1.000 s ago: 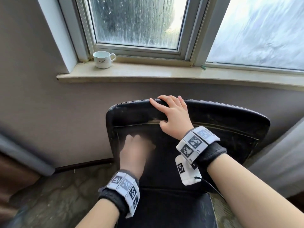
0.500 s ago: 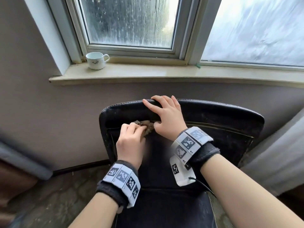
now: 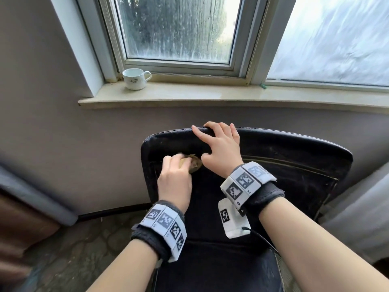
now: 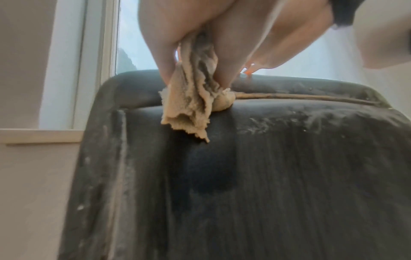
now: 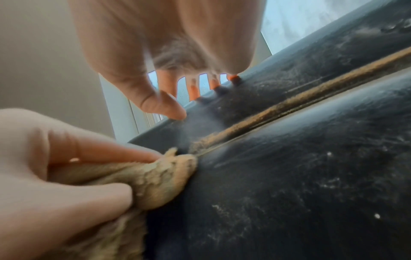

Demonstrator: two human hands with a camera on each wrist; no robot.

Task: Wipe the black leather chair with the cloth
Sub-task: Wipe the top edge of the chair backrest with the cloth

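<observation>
the black leather chair [image 3: 284, 165] stands below a stone windowsill [image 3: 210, 95] bearing a white cup [image 3: 135, 79]; dust streaks its backrest and fills the upper seam. my left hand [image 3: 174, 180] grips the bunched tan cloth [image 3: 194, 165], pressing it against that seam. my right hand [image 3: 221, 148] rests relaxed on the top edge, fingers draped over, holding nothing

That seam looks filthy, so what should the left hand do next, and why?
Probably drag the cloth rightward along the seam: the left hand already presses it at the seam's left end, and brown dust still lines the groove beyond.
</observation>
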